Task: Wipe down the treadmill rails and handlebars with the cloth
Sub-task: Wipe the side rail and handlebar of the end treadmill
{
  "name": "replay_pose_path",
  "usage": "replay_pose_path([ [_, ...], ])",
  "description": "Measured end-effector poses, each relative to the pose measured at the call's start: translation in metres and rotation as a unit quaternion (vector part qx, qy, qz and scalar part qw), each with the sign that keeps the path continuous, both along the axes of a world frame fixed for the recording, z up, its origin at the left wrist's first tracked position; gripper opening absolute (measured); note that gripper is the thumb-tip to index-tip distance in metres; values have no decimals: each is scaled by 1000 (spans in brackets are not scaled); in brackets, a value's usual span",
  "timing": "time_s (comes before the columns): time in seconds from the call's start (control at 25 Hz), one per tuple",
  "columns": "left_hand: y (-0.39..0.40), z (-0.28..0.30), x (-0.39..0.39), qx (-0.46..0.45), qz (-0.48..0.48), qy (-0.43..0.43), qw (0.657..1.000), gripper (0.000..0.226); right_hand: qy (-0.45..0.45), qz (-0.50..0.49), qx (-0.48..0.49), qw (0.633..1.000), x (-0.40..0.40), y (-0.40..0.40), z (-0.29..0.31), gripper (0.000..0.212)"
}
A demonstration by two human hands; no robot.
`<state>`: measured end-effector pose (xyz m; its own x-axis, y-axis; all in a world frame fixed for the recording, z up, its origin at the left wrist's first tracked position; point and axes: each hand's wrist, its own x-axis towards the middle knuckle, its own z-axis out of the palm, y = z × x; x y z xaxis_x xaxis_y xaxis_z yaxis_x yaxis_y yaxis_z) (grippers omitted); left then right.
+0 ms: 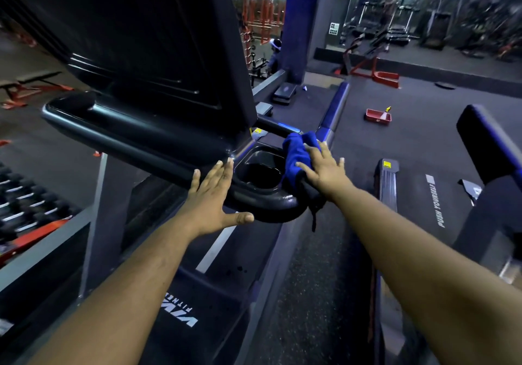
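A blue cloth point(296, 158) is draped over the treadmill's right handlebar point(278, 209), beside the round cup holder point(261, 171). My right hand point(324, 168) lies flat on the cloth with fingers spread, pressing it against the bar. My left hand point(213, 195) rests open on the lower edge of the black console point(147, 62), fingers straight and thumb stretched toward the curved end of the handlebar. A dark end of the cloth hangs down below the bar.
The treadmill belt point(214, 251) runs below my arms. A second treadmill point(418, 195) stands to the right, across a rubber floor strip. A red tray point(378, 116) with a spray bottle sits on the floor beyond. Dumbbell racks point(28, 203) line the left.
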<state>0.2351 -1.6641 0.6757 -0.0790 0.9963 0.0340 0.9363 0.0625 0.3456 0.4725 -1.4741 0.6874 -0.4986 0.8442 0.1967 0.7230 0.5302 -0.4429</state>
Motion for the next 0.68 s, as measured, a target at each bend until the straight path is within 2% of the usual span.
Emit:
replay_pose_path([
  [0.08,1,1,2,-2,4,-5,1000,141,42,-17,-8,999,-10,-17,-8,72],
  [0.24,1,13,11,-16,32,-9,999,137,53,64,89,993,-8,-95,-26,61],
  [0.32,4,23,27,9,42,7,999,131,71,115,127,983,2,-112,-26,51],
  [0.44,15,37,73,68,17,49,996,129,185,137,51,972,26,-111,-13,51],
  [0.56,32,62,137,85,1,-43,995,117,315,64,12,947,69,-104,5,50],
  [0.68,66,64,196,109,-22,-200,973,102,350,-1,27,937,122,-90,16,54],
])
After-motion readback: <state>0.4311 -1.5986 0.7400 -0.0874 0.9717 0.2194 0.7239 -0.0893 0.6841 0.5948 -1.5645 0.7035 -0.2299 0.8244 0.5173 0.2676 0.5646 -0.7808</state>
